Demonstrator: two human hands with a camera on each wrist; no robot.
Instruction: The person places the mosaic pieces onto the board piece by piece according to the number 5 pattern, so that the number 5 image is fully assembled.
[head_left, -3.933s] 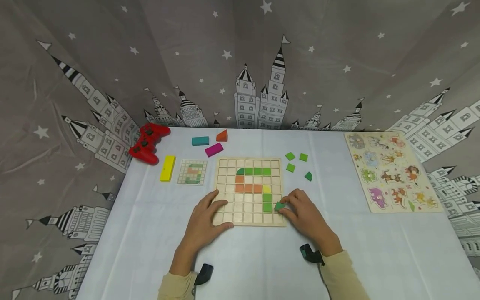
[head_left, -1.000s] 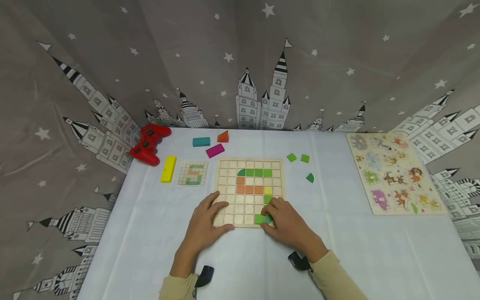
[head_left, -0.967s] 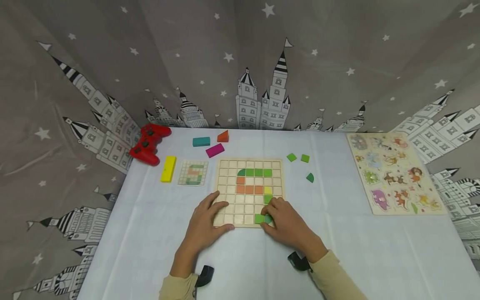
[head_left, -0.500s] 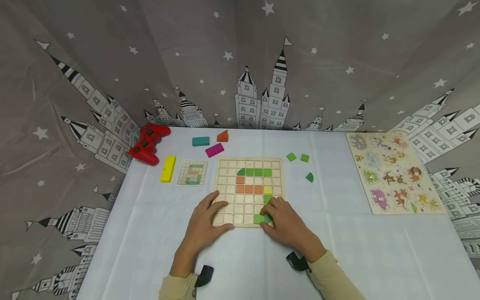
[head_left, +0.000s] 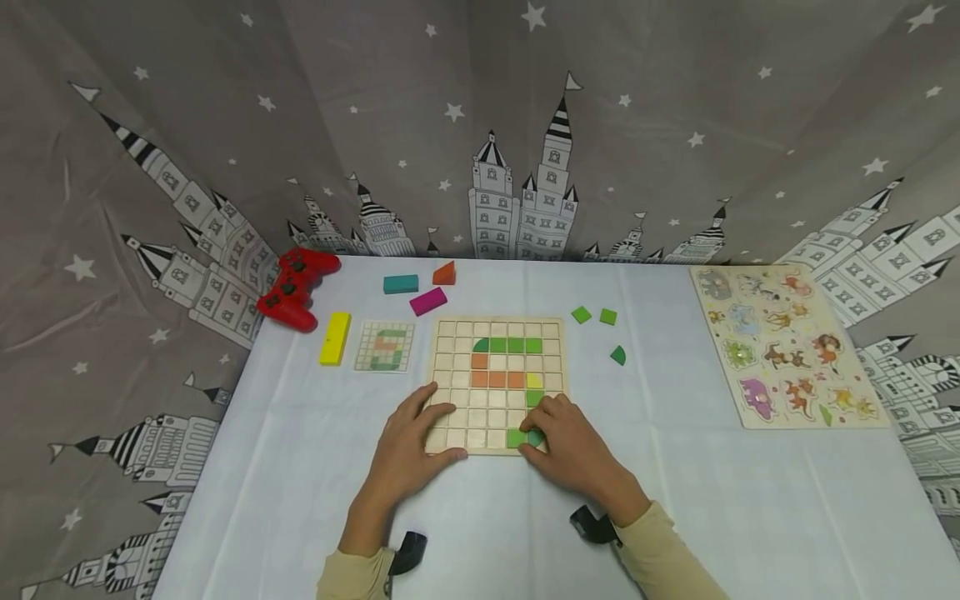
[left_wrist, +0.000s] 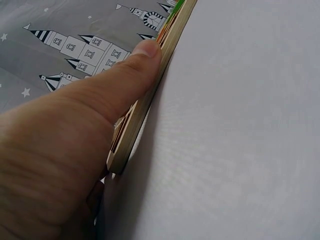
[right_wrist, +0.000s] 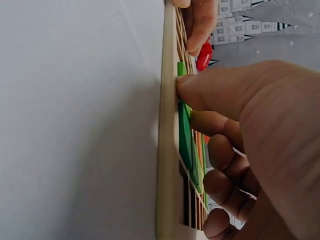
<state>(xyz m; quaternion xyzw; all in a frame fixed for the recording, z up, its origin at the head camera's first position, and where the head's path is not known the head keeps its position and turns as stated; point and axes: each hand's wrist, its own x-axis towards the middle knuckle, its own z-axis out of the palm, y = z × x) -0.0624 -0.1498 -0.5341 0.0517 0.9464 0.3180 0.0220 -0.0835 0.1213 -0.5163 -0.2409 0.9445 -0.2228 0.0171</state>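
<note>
A wooden grid board (head_left: pixel 460 398) lies on the white table with green, orange and yellow tiles in its cells. My left hand (head_left: pixel 408 433) rests on the board's left side, fingers spread, thumb along the near edge. At the lower right corner my right hand (head_left: pixel 576 446) pinches a light green square tile (head_left: pixel 514 438) in the bottom row with thumb and forefinger. Beside it sits a dark green rounded tile (head_left: pixel 534 437), partly under the fingers. In the right wrist view the thumb touches the green square tile (right_wrist: pixel 181 70); the other fingers are curled. The hand covers the cells behind it.
Right of the board lie two loose green squares (head_left: pixel 581 315) and a green quarter-round tile (head_left: pixel 618 356). A pattern card (head_left: pixel 363 358), a yellow block (head_left: pixel 334 339), a red game controller (head_left: pixel 295 287) and several small blocks lie left. An animal puzzle board (head_left: pixel 780 392) lies far right.
Since the oldest frame, the right hand has moved left onto the board's corner. The dark green tile and a green square now sit in the bottom row. The last second shows almost no motion.
</note>
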